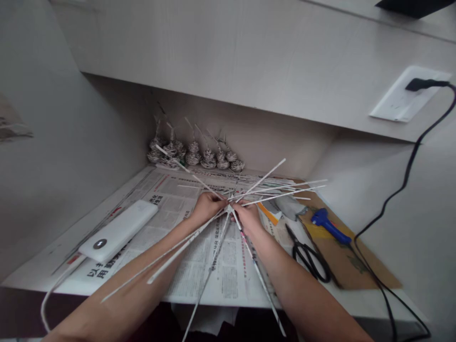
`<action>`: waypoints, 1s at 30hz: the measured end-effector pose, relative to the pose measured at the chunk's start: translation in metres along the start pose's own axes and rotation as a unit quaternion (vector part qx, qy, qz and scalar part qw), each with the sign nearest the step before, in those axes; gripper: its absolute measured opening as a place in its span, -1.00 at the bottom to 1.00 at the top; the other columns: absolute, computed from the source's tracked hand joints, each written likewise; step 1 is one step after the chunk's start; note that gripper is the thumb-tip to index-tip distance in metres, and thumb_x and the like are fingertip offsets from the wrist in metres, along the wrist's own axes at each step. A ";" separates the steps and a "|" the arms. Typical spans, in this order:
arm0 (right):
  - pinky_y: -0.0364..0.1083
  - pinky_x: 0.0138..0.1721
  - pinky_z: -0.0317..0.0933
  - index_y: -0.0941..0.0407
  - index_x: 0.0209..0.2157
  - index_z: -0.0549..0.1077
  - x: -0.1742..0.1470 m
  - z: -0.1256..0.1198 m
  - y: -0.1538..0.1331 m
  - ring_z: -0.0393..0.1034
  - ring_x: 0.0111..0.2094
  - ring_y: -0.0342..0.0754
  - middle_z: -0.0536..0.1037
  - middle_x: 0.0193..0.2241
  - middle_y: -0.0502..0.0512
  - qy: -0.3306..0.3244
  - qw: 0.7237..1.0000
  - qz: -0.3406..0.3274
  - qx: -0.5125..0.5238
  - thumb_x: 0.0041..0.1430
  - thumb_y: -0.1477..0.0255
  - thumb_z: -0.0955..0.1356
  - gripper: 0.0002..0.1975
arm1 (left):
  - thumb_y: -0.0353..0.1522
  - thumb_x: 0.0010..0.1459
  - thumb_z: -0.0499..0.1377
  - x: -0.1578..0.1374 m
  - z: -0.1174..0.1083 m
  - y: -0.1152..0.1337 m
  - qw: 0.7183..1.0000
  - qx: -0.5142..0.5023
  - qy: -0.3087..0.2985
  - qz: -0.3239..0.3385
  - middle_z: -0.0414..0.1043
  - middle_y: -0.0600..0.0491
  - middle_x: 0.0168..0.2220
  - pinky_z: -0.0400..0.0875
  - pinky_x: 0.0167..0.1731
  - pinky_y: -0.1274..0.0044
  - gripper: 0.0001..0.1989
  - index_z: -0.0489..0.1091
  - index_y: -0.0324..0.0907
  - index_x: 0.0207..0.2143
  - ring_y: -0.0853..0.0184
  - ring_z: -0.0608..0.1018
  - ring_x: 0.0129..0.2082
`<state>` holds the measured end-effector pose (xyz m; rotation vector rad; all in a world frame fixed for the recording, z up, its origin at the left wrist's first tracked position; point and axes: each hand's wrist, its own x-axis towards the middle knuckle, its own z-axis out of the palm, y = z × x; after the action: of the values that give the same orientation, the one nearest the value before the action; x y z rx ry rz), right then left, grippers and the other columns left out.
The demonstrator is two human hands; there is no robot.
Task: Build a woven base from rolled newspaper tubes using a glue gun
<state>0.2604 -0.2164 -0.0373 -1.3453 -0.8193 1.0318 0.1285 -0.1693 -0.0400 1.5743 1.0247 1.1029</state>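
My left hand (209,207) and my right hand (248,217) meet over the newspaper (185,211) at the middle of the table. Between them they pinch the woven centre of several rolled paper sticks (229,208). The sticks fan outward like spokes: some point away to the upper right, one to the upper left, others back over my forearms and past the table's front edge. Fingers of both hands are closed at the hub. Exactly which stick each fingertip presses is too small to tell.
Several woven gourd shapes (208,159) line the back wall, with loose paper sticks (274,182) before them. At right lie black scissors (309,256) and a blue glue gun (329,227) on cardboard (359,266), its black cord running to a wall socket (409,95). A white power bank (119,230) lies left.
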 end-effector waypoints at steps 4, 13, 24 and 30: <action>-0.19 -0.73 0.24 0.15 -0.58 0.39 0.002 -0.001 0.002 0.31 -0.71 -0.15 0.40 -0.73 -0.04 0.000 1.000 0.017 0.007 -0.19 0.21 0.46 -0.70 | -0.32 -0.07 0.23 0.000 0.002 -0.003 0.999 0.026 -0.022 0.040 0.57 0.00 -0.42 0.34 -0.42 0.56 -0.81 0.56 -0.25 -0.41 0.28 0.53 -0.43; -0.21 -0.74 0.21 0.16 -0.52 0.46 0.002 0.000 0.001 0.29 -0.72 -0.17 0.48 -0.67 -0.01 0.022 1.000 -0.001 -0.002 -0.17 0.33 0.42 -0.81 | -0.27 -0.20 0.34 0.003 0.003 -0.012 0.989 -0.119 -0.048 -0.073 0.54 0.02 -0.48 0.33 -0.46 0.56 -0.75 0.54 -0.25 -0.45 0.34 0.50 -0.51; -0.19 -0.71 0.24 0.12 -0.41 0.45 0.006 -0.001 0.012 0.35 -0.67 -0.13 0.54 -0.56 0.00 -0.003 0.996 -0.079 -0.049 -0.07 0.22 0.38 -0.75 | -0.30 -0.30 0.40 -0.001 0.015 -0.004 0.944 -0.263 -0.012 -0.200 0.41 0.03 -0.66 0.31 -0.60 0.53 -0.71 0.38 -0.29 -0.63 0.38 0.42 -0.66; -0.17 -0.71 0.23 0.15 -0.44 0.45 -0.001 0.003 0.002 0.33 -0.69 -0.13 0.55 -0.56 0.03 0.009 0.999 -0.050 -0.005 -0.11 0.24 0.40 -0.74 | -0.28 -0.29 0.40 -0.001 0.014 -0.003 0.936 -0.295 -0.018 -0.192 0.43 0.05 -0.62 0.34 -0.53 0.53 -0.70 0.41 -0.28 -0.57 0.38 0.45 -0.61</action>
<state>0.2568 -0.2160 -0.0389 -1.3077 -0.8704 0.9379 0.1419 -0.1726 -0.0453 0.8650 0.8253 0.9794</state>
